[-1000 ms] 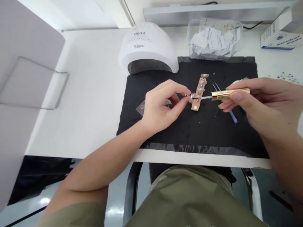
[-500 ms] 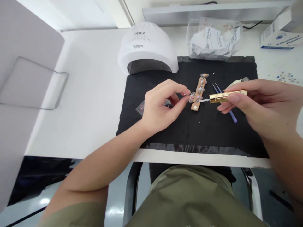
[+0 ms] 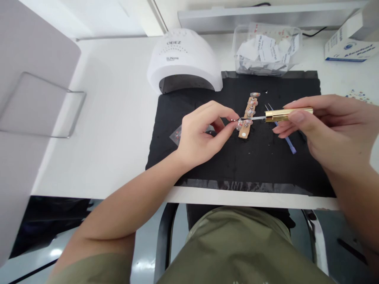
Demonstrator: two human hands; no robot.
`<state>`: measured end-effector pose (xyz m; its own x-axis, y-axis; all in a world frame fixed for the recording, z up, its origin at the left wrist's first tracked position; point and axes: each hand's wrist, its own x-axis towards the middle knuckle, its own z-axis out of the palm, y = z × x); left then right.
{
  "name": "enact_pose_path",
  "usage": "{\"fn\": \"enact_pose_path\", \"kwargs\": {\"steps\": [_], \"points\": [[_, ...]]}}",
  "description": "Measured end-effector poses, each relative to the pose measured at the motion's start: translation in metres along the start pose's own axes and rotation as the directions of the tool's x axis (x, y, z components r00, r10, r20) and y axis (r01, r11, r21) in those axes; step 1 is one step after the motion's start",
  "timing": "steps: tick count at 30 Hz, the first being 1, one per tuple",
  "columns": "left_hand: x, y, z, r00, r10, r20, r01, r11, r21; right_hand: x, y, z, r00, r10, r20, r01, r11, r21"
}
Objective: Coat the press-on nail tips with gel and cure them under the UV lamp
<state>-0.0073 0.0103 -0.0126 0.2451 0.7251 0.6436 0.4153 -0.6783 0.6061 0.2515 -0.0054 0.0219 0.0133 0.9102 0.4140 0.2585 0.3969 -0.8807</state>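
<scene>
My left hand pinches a small clear false nail between thumb and forefinger over a black mat. In my right hand I grip a gold-handled brush, and its thin tip reaches left to the nail. Just beyond the nail lies a tan strip carrying several more false nails.
A white nail lamp stands at the mat's far left corner. A clear tub of paper packets is behind the mat, a white and blue box at far right. Tweezers and a blue-tipped tool lie under my right hand. Small gems sit right.
The brush dipped slightly towards me and back, its tip stroking across the nail. My left hand has held still.
</scene>
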Motion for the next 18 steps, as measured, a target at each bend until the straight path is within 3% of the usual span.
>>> {"fn": "enact_pose_path", "kwargs": {"steps": [5,18], "points": [[-0.0002,0.0007,-0.0003,0.997,-0.072,0.013,0.072,0.997,-0.010,-0.0011,0.0004,-0.0012,0.999,-0.006,0.031,0.005,1.000,0.009],[0.0009,0.0034,0.0000,0.995,-0.093,0.017,0.094,0.995,-0.045,-0.0031,0.0022,-0.0052,0.994,-0.051,0.095,0.050,0.999,0.008]]}}
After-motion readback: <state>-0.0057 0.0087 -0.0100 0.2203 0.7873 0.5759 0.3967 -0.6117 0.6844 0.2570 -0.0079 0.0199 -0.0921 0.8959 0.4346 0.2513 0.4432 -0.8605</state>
